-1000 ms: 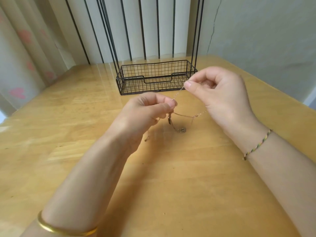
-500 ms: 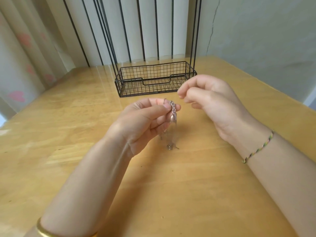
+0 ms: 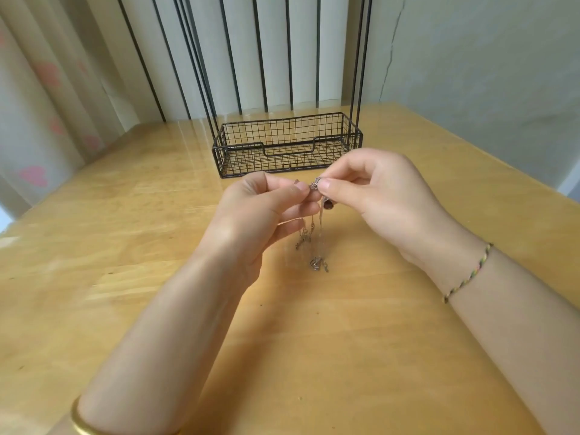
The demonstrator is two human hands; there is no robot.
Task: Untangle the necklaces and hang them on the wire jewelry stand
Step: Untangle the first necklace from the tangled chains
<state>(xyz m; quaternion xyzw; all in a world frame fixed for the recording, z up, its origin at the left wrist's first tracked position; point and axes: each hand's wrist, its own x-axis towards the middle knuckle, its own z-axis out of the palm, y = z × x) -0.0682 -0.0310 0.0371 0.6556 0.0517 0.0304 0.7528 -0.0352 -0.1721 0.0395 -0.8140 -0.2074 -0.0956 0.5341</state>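
Head view, live: pinching the tangled necklaces at the top with left hand and right hand, thumb to forefinger on each, fingertips almost meeting. Dangling in blurred strands over the wooden table. Just beyond, standing on that table, the wire jewelry stand with its basket base.

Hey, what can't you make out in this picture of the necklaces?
Head view: top of the black wire jewelry stand, cut off by the upper edge.
Head view: thin metal necklace chains, too fine and blurred to count.
Head view: the pinched part, covered by left hand and right hand.
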